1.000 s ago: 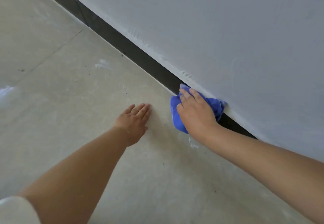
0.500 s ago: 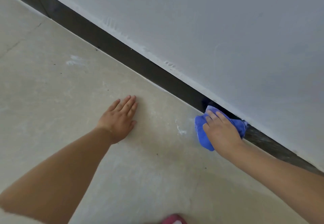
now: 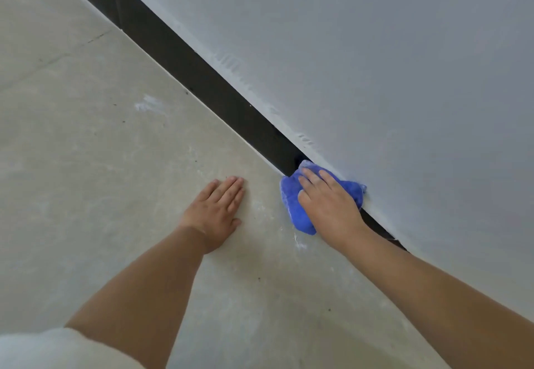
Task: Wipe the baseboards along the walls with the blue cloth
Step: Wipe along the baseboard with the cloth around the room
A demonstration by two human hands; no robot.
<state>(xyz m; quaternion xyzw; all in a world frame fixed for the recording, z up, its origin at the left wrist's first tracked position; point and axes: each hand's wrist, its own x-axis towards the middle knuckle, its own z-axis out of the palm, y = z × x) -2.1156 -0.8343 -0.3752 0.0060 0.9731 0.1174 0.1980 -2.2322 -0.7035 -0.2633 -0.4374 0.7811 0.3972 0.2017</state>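
The blue cloth [image 3: 294,207] sits bunched against the dark baseboard [image 3: 202,79], right where that strip meets the pale floor [image 3: 86,166], and the right hand [image 3: 329,207] lies on top of it with fingers laid fairly straight, pressing the cloth into the baseboard rather than clenching it. Whether the thumb tucks under a fold cannot be told from here.

Compared with half a second ago, the cloth and hand have come back up along the baseboard — the white scuff [image 3: 299,243] on the floor, which lay just ahead of the cloth then, now lies behind it near the wrist. A second ago the cloth stood in much the same place relative to that scuff, so this reads as a back-and-forth scrub over one stretch, not steady travel along the wall [image 3: 375,65].

The left hand [image 3: 219,209] is spread flat on the floor, just beside the cloth on the side away from the baseboard, fingers straight and together, holding nothing; it looks like a prop for the body's weight.

A long run of baseboard stretches beyond the cloth toward the far end — most of the job likely remains.
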